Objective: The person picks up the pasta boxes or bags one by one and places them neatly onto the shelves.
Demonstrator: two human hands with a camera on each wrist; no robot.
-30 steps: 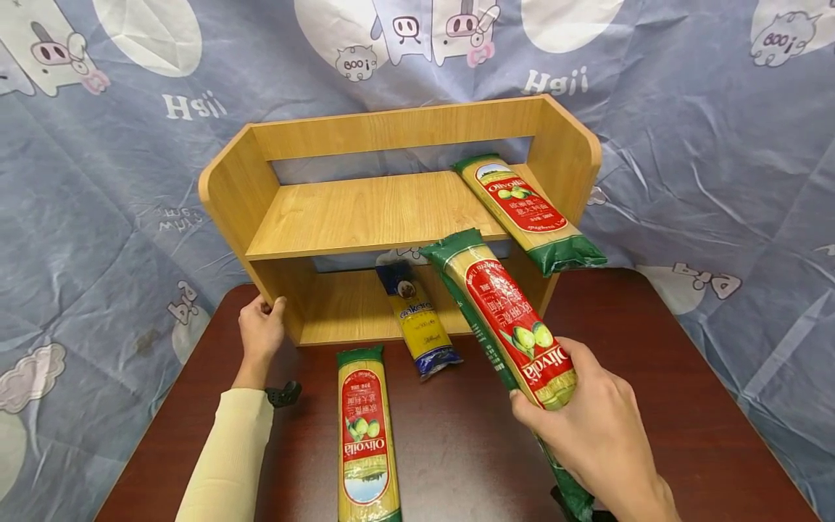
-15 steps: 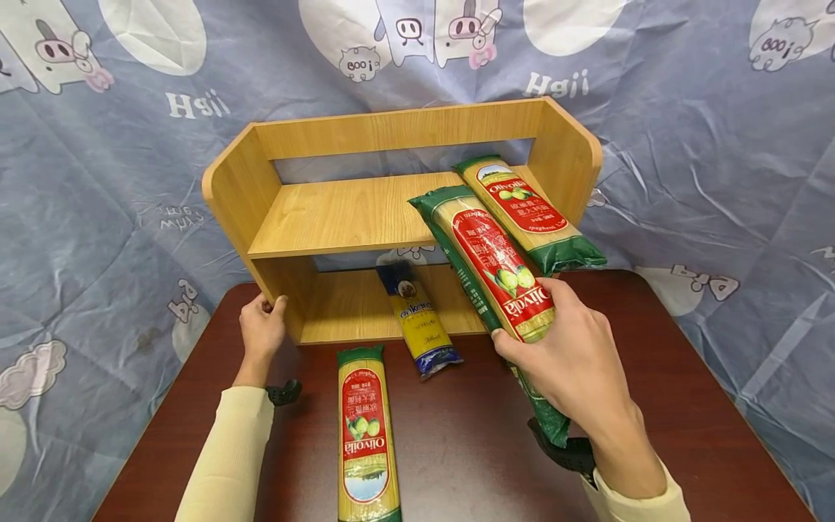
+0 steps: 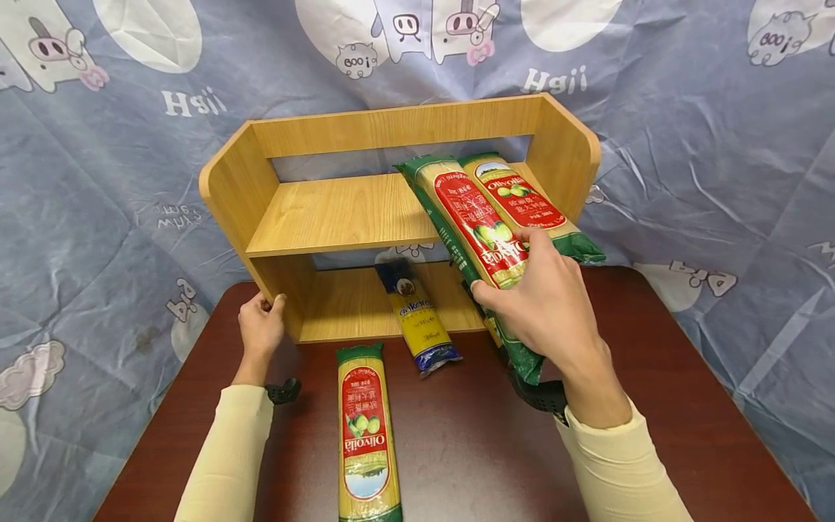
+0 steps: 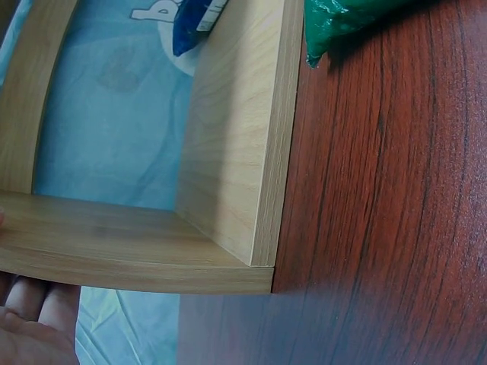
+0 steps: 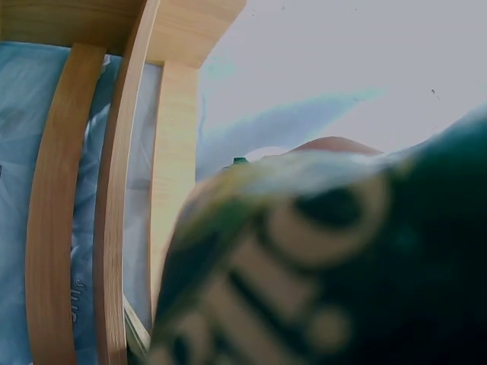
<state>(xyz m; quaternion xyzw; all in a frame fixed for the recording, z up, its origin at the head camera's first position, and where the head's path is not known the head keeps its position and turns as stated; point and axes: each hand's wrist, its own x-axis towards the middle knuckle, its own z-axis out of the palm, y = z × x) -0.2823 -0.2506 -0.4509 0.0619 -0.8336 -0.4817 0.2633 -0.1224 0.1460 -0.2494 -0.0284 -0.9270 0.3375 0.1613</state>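
My right hand (image 3: 548,304) grips a green-ended spaghetti packet (image 3: 466,210) near its lower half, thumb on one side and fingers on the other. The packet slants over the upper shelf (image 3: 346,210), its far end above the boards. Just right of it, a second spaghetti packet (image 3: 522,196) lies on that shelf, its green end jutting past the front edge. At the wooden rack's left side panel (image 3: 238,188), my left hand (image 3: 261,330) holds the lower front edge, thumb inside and fingers outside. In the right wrist view the held packet (image 5: 289,258) is blurred and fills the foreground.
A yellow and blue pasta packet (image 3: 417,319) lies on the lower shelf (image 3: 346,304), its blue end sticking out over the table (image 3: 470,435). Another green-ended spaghetti packet (image 3: 365,435) lies on the table in front. A patterned cloth (image 3: 98,181) hangs behind the rack.
My right hand has carried its spaghetti packet up, forward and left, from in front of the rack to over the upper shelf beside the other packet. The left hand has stayed in place.
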